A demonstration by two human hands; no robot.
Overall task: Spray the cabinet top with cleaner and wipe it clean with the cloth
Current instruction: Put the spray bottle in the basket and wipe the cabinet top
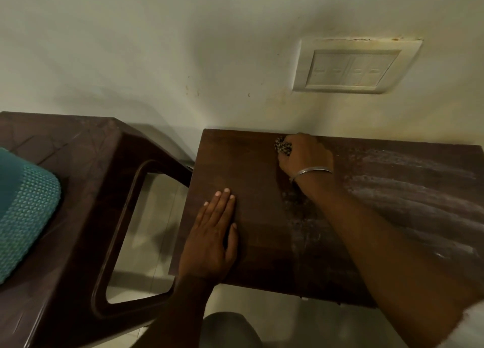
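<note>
My left hand (212, 232) lies flat on the cabinet top (262, 216), fingers straight, holding nothing. At one o'clock from it, my right hand (303, 156) grips the balled cloth (282, 146) by the wall (157, 59). Streaked residue (408, 190) stretches toward four o'clock from the cloth, nearer my right.

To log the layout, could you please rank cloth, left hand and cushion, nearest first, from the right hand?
1. Cloth, gripped by the right hand.
2. Left hand, flat on the cabinet top.
3. Cushion, far left on the chair.
</note>
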